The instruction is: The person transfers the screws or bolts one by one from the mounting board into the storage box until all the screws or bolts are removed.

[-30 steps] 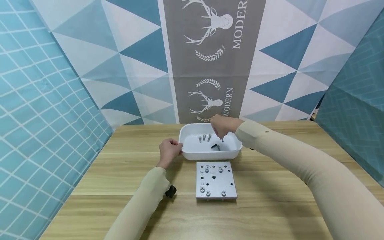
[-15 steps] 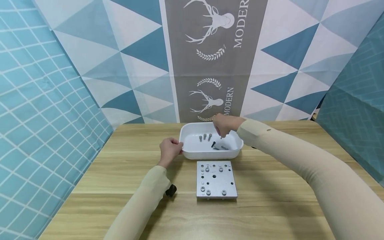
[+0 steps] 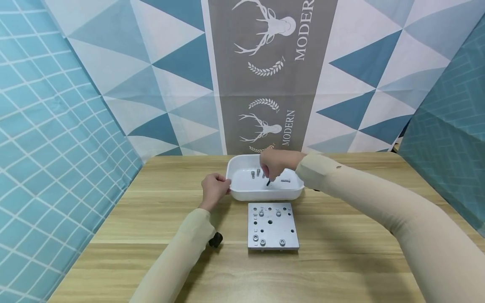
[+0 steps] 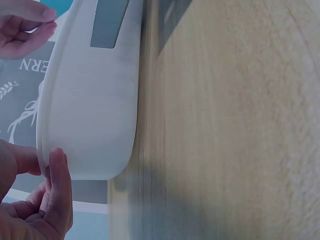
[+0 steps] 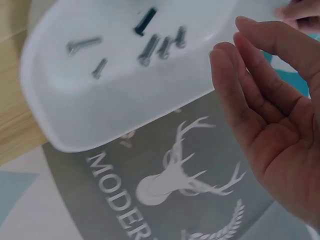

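Note:
My left hand [image 3: 214,190] pinches the left rim of a white plastic tray [image 3: 265,196] between thumb and fingers. The left wrist view shows those fingertips [image 4: 59,155] on the outside of the rim. Over the middle of the tray, my right hand [image 3: 272,162] points down, close to a black screw [image 3: 268,183]. In the right wrist view, its thumb and fingers curl loosely with a gap and nothing visible between them. Several silver screws [image 5: 149,50] lie on the tray floor, including one [image 3: 286,180] to the right of my hand.
A square metal plate [image 3: 273,227] with holes and several socket-head screws lies in front of the tray. A small black object [image 3: 216,240] sits by my left sleeve. The wooden table [image 3: 151,227] ends at a patterned backdrop [image 3: 182,84] behind the tray.
My right hand has moved left and slightly lower in the tray. Silver screws on the tray's right side have shifted, and the black screw has turned. The left hand stays on the rim.

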Action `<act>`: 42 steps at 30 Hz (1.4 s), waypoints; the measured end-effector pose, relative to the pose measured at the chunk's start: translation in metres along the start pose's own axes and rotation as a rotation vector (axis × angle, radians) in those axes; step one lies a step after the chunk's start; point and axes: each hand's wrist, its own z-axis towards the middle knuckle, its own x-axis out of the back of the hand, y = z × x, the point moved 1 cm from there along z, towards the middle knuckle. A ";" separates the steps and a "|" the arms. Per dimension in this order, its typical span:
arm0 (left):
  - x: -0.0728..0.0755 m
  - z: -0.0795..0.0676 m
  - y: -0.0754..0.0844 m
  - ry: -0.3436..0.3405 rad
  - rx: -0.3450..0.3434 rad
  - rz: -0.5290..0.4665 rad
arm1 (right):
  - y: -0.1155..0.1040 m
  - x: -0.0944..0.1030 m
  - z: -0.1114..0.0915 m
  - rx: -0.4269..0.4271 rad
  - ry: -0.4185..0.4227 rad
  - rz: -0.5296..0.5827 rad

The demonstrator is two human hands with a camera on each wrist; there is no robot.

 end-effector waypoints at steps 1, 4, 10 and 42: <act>0.000 0.000 0.000 -0.002 0.002 0.001 | -0.003 -0.001 0.000 0.012 0.002 -0.005; 0.001 0.000 -0.001 -0.005 0.008 0.007 | -0.014 -0.004 -0.003 0.075 0.009 -0.003; 0.002 0.001 0.001 -0.011 0.003 0.004 | -0.037 -0.009 -0.015 0.196 0.000 0.038; 0.002 0.002 -0.002 -0.021 -0.030 0.003 | -0.094 -0.051 -0.045 0.434 -0.107 0.135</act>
